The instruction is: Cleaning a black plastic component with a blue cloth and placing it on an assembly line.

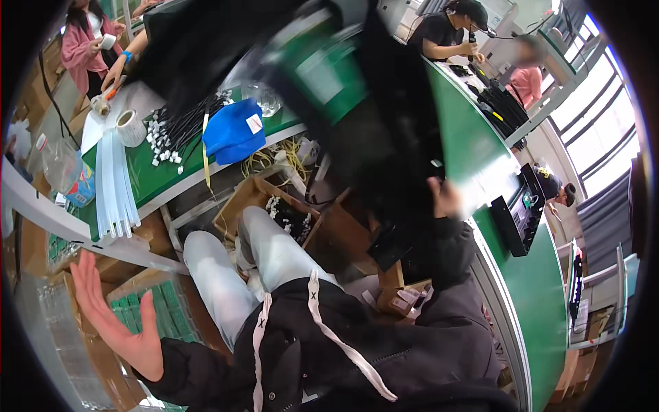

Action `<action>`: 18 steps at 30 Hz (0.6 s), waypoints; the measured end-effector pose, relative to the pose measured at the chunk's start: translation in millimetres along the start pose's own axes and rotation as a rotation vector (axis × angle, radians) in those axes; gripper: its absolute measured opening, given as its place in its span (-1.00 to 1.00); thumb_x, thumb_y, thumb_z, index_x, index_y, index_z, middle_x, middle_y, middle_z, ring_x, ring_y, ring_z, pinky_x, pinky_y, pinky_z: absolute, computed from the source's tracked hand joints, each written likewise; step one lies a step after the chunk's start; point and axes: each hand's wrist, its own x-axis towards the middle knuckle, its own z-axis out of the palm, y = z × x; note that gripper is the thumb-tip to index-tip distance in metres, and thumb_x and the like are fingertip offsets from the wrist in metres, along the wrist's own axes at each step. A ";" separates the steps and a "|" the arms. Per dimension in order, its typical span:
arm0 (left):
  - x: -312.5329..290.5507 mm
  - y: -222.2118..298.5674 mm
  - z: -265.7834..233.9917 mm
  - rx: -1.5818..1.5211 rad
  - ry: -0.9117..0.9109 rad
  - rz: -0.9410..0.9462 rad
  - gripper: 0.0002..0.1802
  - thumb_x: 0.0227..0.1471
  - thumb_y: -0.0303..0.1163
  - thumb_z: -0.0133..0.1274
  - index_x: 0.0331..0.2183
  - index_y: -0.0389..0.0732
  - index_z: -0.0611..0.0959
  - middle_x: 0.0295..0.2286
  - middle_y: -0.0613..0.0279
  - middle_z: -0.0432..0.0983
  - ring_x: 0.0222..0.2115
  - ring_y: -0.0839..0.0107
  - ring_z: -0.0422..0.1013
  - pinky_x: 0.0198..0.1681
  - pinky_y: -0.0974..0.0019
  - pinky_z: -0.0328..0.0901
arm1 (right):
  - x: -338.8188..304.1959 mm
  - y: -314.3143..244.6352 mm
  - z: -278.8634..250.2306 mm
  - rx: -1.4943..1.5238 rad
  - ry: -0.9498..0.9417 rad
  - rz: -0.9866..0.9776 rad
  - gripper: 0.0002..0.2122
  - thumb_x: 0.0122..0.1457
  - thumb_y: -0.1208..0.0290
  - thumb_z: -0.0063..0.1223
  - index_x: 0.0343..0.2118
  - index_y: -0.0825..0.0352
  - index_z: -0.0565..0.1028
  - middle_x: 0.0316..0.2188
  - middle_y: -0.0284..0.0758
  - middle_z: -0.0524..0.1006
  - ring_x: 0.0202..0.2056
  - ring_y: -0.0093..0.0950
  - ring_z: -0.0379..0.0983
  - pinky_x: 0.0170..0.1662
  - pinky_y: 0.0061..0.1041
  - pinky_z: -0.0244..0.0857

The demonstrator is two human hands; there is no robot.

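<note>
A large, blurred black object (384,130) hangs close in front of me, covering the upper middle of the view. I cannot make out its kind. At its right edge my right hand (446,198) is closed on it, smeared by motion and partly hidden. My left hand (117,316) is held out at the lower left, fingers stretched and thumb apart, with nothing in it. Below that hand are clear plastic trays with green boards (154,305). Behind the black object, a pale sheet (321,79) on the green surface is only partly visible.
A green bench (165,180) holds a blue cloth (235,132), black cables with white connectors (165,141), a label roll (130,128), clear strips (113,185) and a bottle (65,172). Under it stands a cardboard box (233,209). Another bench (542,295) carries a black housing (520,211). Several people work around.
</note>
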 end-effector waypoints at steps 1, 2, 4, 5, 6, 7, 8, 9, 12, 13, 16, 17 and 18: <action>-5.9 -7.3 1.9 -0.014 -0.018 -0.031 -0.30 -0.20 -0.57 0.07 0.04 -0.27 0.24 0.05 0.06 0.13 0.07 0.24 0.09 0.10 0.20 -0.01 | -1.1 8.2 -2.6 -0.012 0.107 0.064 -0.80 0.04 0.36 0.08 -0.41 0.44 0.49 -0.61 -0.25 0.49 -0.52 -0.58 0.40 -0.40 -0.58 0.23; -9.0 -11.2 3.6 -0.027 -0.030 -0.058 -0.32 -0.21 -0.55 0.09 0.02 -0.28 0.27 0.02 0.05 0.17 0.05 0.23 0.11 0.09 0.19 0.02 | 2.5 14.5 -9.2 -0.020 0.217 0.127 -0.78 0.05 0.34 0.09 -0.41 0.45 0.49 -0.62 -0.30 0.48 -0.52 -0.63 0.37 -0.39 -0.60 0.22; -17.6 -19.9 19.8 -0.052 -0.028 -0.093 -0.34 -0.22 -0.53 0.10 0.00 -0.29 0.29 -0.01 0.03 0.20 0.04 0.22 0.14 0.07 0.19 0.04 | 15.9 58.1 -40.8 -0.093 0.257 0.194 -0.79 0.03 0.35 0.09 -0.46 0.44 0.49 -0.70 -0.24 0.41 -0.61 -0.46 0.34 -0.42 -0.53 0.22; -19.8 -20.1 28.5 -0.079 -0.113 -0.146 -0.35 -0.22 -0.52 0.10 -0.01 -0.29 0.30 -0.03 0.05 0.22 0.01 0.21 0.16 0.06 0.20 0.06 | 22.2 70.4 -51.8 0.023 0.261 0.107 -0.78 0.03 0.34 0.09 -0.47 0.45 0.49 -0.71 -0.27 0.41 -0.61 -0.47 0.34 -0.43 -0.54 0.21; -20.1 -20.7 34.2 -0.107 -0.199 -0.202 -0.36 -0.21 -0.52 0.11 -0.02 -0.29 0.30 -0.05 0.06 0.24 -0.01 0.19 0.18 0.05 0.21 0.07 | 27.7 78.2 -61.9 0.138 0.263 0.023 -0.76 0.02 0.32 0.10 -0.48 0.47 0.48 -0.72 -0.30 0.41 -0.60 -0.48 0.34 -0.44 -0.55 0.20; -22.7 -23.7 35.1 -0.088 -0.189 -0.212 -0.36 -0.21 -0.52 0.11 -0.02 -0.29 0.30 -0.05 0.06 0.24 -0.01 0.19 0.18 0.05 0.21 0.07 | 31.3 80.2 -67.7 0.183 0.275 0.067 -0.75 0.01 0.31 0.11 -0.47 0.46 0.49 -0.70 -0.31 0.42 -0.59 -0.48 0.34 -0.43 -0.53 0.20; -25.1 -27.0 35.7 -0.058 -0.256 -0.177 -0.39 -0.20 -0.50 0.10 -0.03 -0.29 0.32 -0.08 0.06 0.25 -0.04 0.18 0.20 0.02 0.23 0.09 | 36.9 82.4 -74.9 0.225 0.287 0.113 -0.74 0.00 0.29 0.12 -0.46 0.46 0.49 -0.68 -0.32 0.44 -0.58 -0.47 0.34 -0.42 -0.51 0.21; -25.3 -29.1 37.3 -0.033 -0.322 -0.139 -0.41 -0.19 -0.49 0.10 -0.04 -0.28 0.33 -0.10 0.07 0.27 -0.08 0.18 0.22 0.00 0.25 0.11 | 47.5 81.4 -85.7 0.240 0.276 0.107 -0.74 0.00 0.29 0.12 -0.46 0.46 0.49 -0.68 -0.32 0.44 -0.58 -0.47 0.34 -0.42 -0.51 0.21; -26.7 -34.4 34.7 -0.029 -0.336 -0.181 -0.46 -0.18 -0.49 0.10 -0.07 -0.27 0.36 -0.15 0.08 0.29 -0.13 0.18 0.25 -0.05 0.27 0.14 | 67.5 100.2 -106.1 -0.188 0.093 0.313 -0.65 -0.07 0.22 0.15 -0.45 0.52 0.49 -0.59 -0.28 0.50 -0.48 -0.51 0.40 -0.34 -0.50 0.24; -27.7 -37.2 34.8 -0.041 -0.345 -0.197 -0.48 -0.18 -0.50 0.10 -0.08 -0.26 0.38 -0.18 0.08 0.30 -0.15 0.19 0.26 -0.08 0.28 0.16 | 79.2 118.6 -102.5 -0.337 0.056 0.419 -0.61 -0.13 0.20 0.16 -0.44 0.53 0.49 -0.55 -0.19 0.52 -0.45 -0.40 0.44 -0.31 -0.44 0.26; -28.9 -45.7 39.3 -0.059 -0.385 -0.252 -0.51 -0.17 -0.50 0.10 -0.11 -0.26 0.40 -0.21 0.09 0.31 -0.19 0.21 0.28 -0.12 0.28 0.18 | 118.1 197.4 -85.1 -0.610 0.034 0.571 -0.63 -0.17 0.23 0.07 -0.43 0.51 0.51 -0.45 -0.03 0.52 -0.35 -0.21 0.46 -0.24 -0.34 0.29; -28.8 -47.6 43.3 -0.079 -0.406 -0.272 -0.52 -0.17 -0.50 0.10 -0.12 -0.26 0.41 -0.23 0.10 0.32 -0.21 0.22 0.29 -0.14 0.29 0.19 | 130.7 214.2 -82.1 -0.737 0.062 0.620 -0.68 -0.14 0.28 -0.03 -0.42 0.48 0.52 -0.40 0.03 0.50 -0.29 -0.14 0.46 -0.19 -0.31 0.29; -29.5 -48.7 48.6 -0.081 -0.404 -0.268 -0.52 -0.17 -0.50 0.10 -0.12 -0.26 0.41 -0.23 0.10 0.32 -0.21 0.22 0.29 -0.14 0.29 0.19 | 143.5 230.2 -81.7 -0.735 0.067 0.620 -0.68 -0.14 0.28 -0.03 -0.42 0.48 0.52 -0.40 0.03 0.50 -0.29 -0.14 0.46 -0.19 -0.31 0.29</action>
